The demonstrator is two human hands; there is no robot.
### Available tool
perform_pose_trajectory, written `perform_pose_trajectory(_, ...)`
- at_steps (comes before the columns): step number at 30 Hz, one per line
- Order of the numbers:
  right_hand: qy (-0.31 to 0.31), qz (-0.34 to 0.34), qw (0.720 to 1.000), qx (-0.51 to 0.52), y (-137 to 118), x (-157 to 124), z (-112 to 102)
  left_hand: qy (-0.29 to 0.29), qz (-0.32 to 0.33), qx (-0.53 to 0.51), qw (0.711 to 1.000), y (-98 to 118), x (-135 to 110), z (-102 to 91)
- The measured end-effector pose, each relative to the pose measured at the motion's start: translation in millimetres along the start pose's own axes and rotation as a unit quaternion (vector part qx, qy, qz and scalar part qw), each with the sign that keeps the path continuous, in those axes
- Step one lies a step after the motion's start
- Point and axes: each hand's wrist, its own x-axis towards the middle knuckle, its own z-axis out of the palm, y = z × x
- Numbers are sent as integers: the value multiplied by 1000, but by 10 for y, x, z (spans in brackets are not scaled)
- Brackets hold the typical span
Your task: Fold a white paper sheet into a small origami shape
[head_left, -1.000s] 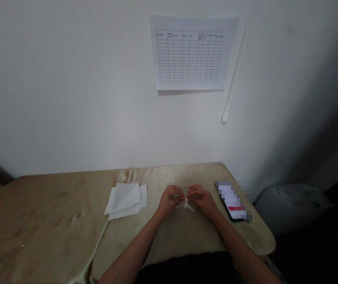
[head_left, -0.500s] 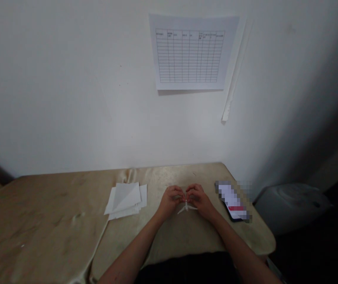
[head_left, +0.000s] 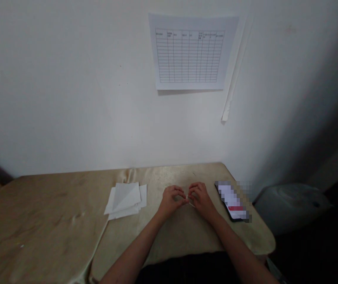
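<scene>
My left hand (head_left: pixel 172 199) and my right hand (head_left: pixel 199 198) meet over the tan-covered table (head_left: pixel 53 221), fingers curled in a pinch. Between them they pinch a small folded piece of white paper (head_left: pixel 190 203); only a thin sliver of it shows below the fingertips, the rest is hidden by the fingers. Left of my left hand lies a small stack of white paper squares (head_left: pixel 126 199), the top one creased along a diagonal.
A phone (head_left: pixel 233 201) with a lit screen lies right of my right hand, near the table's rounded right edge. A printed grid sheet (head_left: pixel 190 53) hangs on the white wall. A pale round container (head_left: pixel 291 205) stands on the floor at the right.
The folded paper, whose two points stuck out below my fingers earlier, is now almost wholly covered by my fingertips. Both hands have shifted slightly away from me and closer together.
</scene>
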Motion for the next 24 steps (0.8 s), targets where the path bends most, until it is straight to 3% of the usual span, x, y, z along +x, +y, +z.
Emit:
perform_pose_trajectory(7,-10,-18,1000,-2,-37,-4,-4,-2,9,27,1000,-28,-9,22)
perform_pose_trajectory(11,3,40,997,59,-20,11,-23,6,13,17,1000,-34,-2,6)
perform_pose_trajectory(14,-27,88,990,105,-24,34,-43,3,17,4,1000,-32,0,-8)
perform_pose_trajectory(17,-63,108,984,129,-31,53,-53,-4,14,2,1000,-28,-1,-8)
perform_pose_trajectory(24,-55,134,981,131,-5,49,-49,11,-2,-9,1000,-6,-2,-5)
